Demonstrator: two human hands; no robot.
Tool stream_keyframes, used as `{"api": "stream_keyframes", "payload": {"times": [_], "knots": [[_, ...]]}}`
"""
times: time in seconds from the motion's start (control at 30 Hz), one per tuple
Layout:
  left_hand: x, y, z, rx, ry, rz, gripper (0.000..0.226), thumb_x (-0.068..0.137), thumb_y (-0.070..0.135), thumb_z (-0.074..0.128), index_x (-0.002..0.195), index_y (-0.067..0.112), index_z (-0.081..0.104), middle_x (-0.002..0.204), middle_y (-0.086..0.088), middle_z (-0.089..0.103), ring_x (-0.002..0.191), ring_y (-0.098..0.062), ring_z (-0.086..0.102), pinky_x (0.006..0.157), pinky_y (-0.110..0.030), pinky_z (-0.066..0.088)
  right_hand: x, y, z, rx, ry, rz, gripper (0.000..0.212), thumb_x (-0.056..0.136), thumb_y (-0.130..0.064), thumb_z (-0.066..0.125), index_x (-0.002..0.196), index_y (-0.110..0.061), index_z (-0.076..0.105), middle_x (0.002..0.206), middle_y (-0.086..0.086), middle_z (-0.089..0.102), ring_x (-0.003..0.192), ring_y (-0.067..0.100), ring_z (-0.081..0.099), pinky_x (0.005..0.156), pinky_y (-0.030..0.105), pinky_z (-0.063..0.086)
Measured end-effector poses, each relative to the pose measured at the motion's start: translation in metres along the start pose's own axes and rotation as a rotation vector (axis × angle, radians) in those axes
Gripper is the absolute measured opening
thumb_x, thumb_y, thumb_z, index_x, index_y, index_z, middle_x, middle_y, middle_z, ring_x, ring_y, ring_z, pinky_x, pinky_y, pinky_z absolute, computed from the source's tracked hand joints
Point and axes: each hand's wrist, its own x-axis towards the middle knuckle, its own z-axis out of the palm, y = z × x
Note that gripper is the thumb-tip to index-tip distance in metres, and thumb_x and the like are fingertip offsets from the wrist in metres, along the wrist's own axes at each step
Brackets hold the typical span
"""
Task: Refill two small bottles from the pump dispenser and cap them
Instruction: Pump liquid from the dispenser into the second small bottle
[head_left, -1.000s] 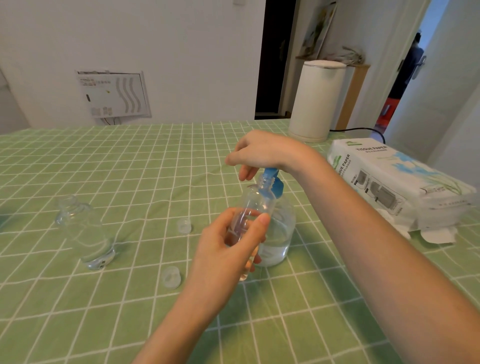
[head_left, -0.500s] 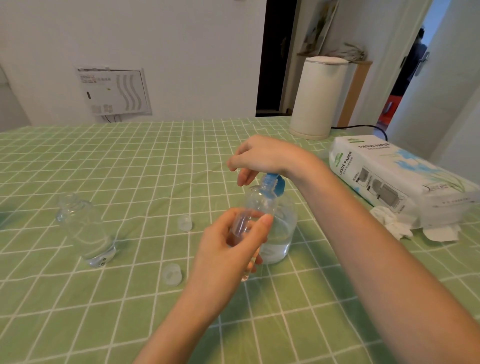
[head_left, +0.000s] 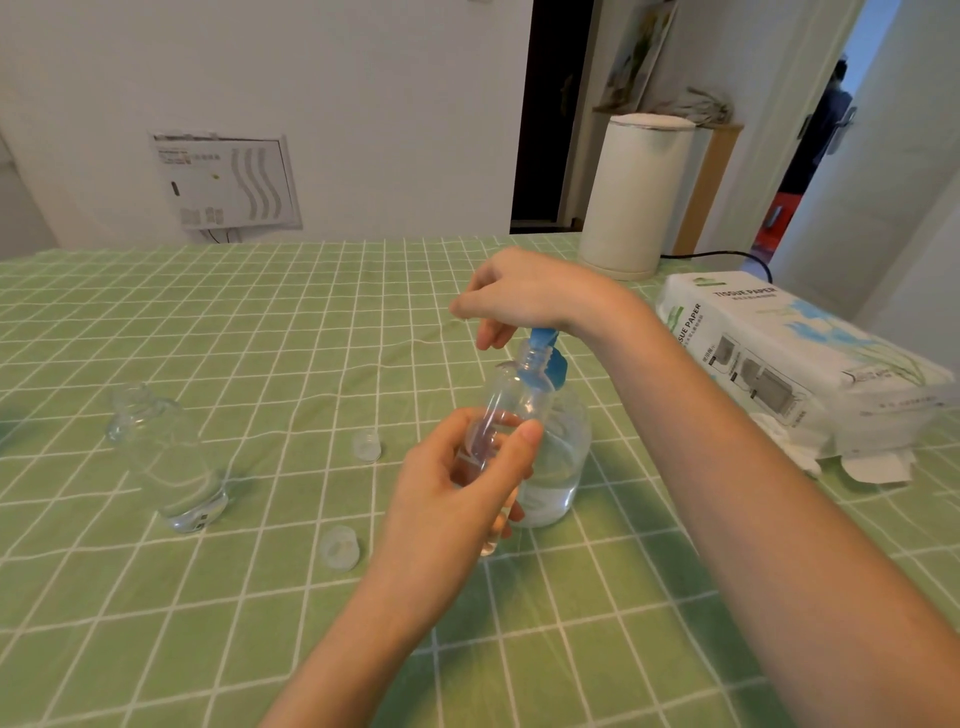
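Small clear plastic bottle (head_left: 519, 400) gripped by left hand (head_left: 457, 499), right hand (head_left: 524, 296) loose-fingered, pressed on blue-topped pump dispenser (head_left: 565, 457), soft pack (head_left: 779, 353) printed "TISSUE PAPER"

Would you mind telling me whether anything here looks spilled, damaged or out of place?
No spill or damage shows. Only crumpled tissues lie loose beside the tissue pack, and two caps lie loose on the cloth.

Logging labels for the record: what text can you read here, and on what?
"TISSUE PAPER": top of the tissue pack.
"SUE PAPER": its end face, start unclear.
Smaller print on the pack, the wall panel and the standing bottle base: too small to read.
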Motion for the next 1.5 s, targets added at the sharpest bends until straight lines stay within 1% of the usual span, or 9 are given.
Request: {"api": "stream_keyframes", "payload": {"times": [0.13, 0.3, 0.43, 0.67, 0.8, 0.97, 1.1, 1.27, 1.5], "knots": [[0.0, 0.0, 0.0, 0.0, -0.002, -0.004, 0.034, 0.061, 0.056, 0.06, 0.083, 0.031, 0.067, 0.063, 0.006, 0.065, 0.049, -0.006, 0.056, 0.046, -0.02, 0.047, 0.0, 0.001, 0.001, -0.011, -0.026, 0.013, 0.032, 0.092, -0.028, 0.051, 0.11, -0.004, 0.063, 0.085, 0.004, 0.074, 0.098, 0.026, 0.069, 0.091, 0.037, 0.051], [-0.001, 0.0, 0.0, -0.014, -0.001, -0.013, 0.033, 0.06, 0.054, 0.061, 0.081, 0.03, 0.067, 0.061, 0.006, 0.064, 0.049, -0.005, 0.056, 0.046, -0.019, 0.047, -0.001, 0.002, 0.002, 0.029, -0.054, 0.026, 0.027, 0.091, -0.027, 0.051, 0.106, -0.008, 0.064, 0.079, 0.001, 0.073, 0.1, 0.026, 0.068, 0.088, 0.034, 0.05], [-0.002, -0.001, 0.001, -0.029, 0.009, -0.031, 0.035, 0.059, 0.054, 0.062, 0.079, 0.026, 0.068, 0.059, 0.003, 0.062, 0.047, -0.006, 0.056, 0.043, -0.017, 0.044, -0.001, 0.006, 0.009, 0.05, -0.064, 0.037, 0.028, 0.09, -0.026, 0.052, 0.106, -0.007, 0.063, 0.077, 0.001, 0.073, 0.104, 0.032, 0.066, 0.095, 0.044, 0.05], [-0.001, -0.001, 0.0, -0.021, 0.018, -0.027, 0.039, 0.056, 0.055, 0.062, 0.079, 0.024, 0.067, 0.056, 0.002, 0.061, 0.046, -0.009, 0.055, 0.042, -0.017, 0.043, 0.0, 0.007, 0.011, 0.055, -0.063, 0.047, 0.026, 0.09, -0.027, 0.051, 0.104, -0.01, 0.063, 0.076, 0.0, 0.072, 0.101, 0.029, 0.068, 0.09, 0.039, 0.05], [-0.001, 0.0, 0.0, -0.017, 0.014, -0.021, 0.037, 0.059, 0.053, 0.062, 0.081, 0.024, 0.068, 0.058, 0.003, 0.062, 0.047, -0.008, 0.056, 0.043, -0.017, 0.044, -0.001, 0.006, 0.008, 0.027, -0.053, 0.042, 0.03, 0.091, -0.028, 0.05, 0.108, -0.008, 0.063, 0.077, 0.0, 0.072, 0.101, 0.028, 0.067, 0.091, 0.038, 0.049], [0.0, 0.002, 0.0, -0.005, 0.012, -0.01, 0.038, 0.06, 0.056, 0.061, 0.082, 0.027, 0.068, 0.06, 0.005, 0.063, 0.047, -0.006, 0.057, 0.045, -0.021, 0.046, 0.001, -0.001, 0.0, -0.036, -0.025, 0.019, 0.035, 0.092, -0.028, 0.052, 0.114, -0.003, 0.061, 0.082, 0.003, 0.073, 0.088, 0.022, 0.067, 0.09, 0.039, 0.051], [0.0, 0.003, 0.001, -0.006, 0.011, -0.013, 0.039, 0.06, 0.056, 0.061, 0.083, 0.026, 0.068, 0.058, 0.005, 0.061, 0.048, -0.006, 0.057, 0.045, -0.021, 0.046, 0.001, -0.002, 0.001, -0.034, -0.052, 0.024, 0.032, 0.092, -0.027, 0.052, 0.111, -0.004, 0.062, 0.082, 0.003, 0.073, 0.094, 0.026, 0.069, 0.093, 0.041, 0.051], [-0.001, 0.003, 0.001, -0.02, 0.009, -0.017, 0.038, 0.06, 0.053, 0.061, 0.083, 0.023, 0.068, 0.057, 0.005, 0.06, 0.047, -0.007, 0.056, 0.044, -0.018, 0.046, -0.002, 0.001, 0.001, -0.008, -0.073, 0.044, 0.028, 0.091, -0.028, 0.051, 0.107, -0.009, 0.064, 0.082, 0.002, 0.074, 0.1, 0.025, 0.068, 0.089, 0.033, 0.048], [-0.002, 0.002, 0.001, -0.042, 0.004, -0.035, 0.037, 0.058, 0.054, 0.062, 0.079, 0.023, 0.066, 0.055, 0.005, 0.058, 0.045, -0.008, 0.053, 0.04, -0.015, 0.039, -0.003, 0.005, 0.009, 0.006, -0.097, 0.051, 0.025, 0.091, -0.028, 0.051, 0.103, -0.011, 0.065, 0.084, 0.003, 0.073, 0.105, 0.03, 0.066, 0.096, 0.041, 0.047]]}}
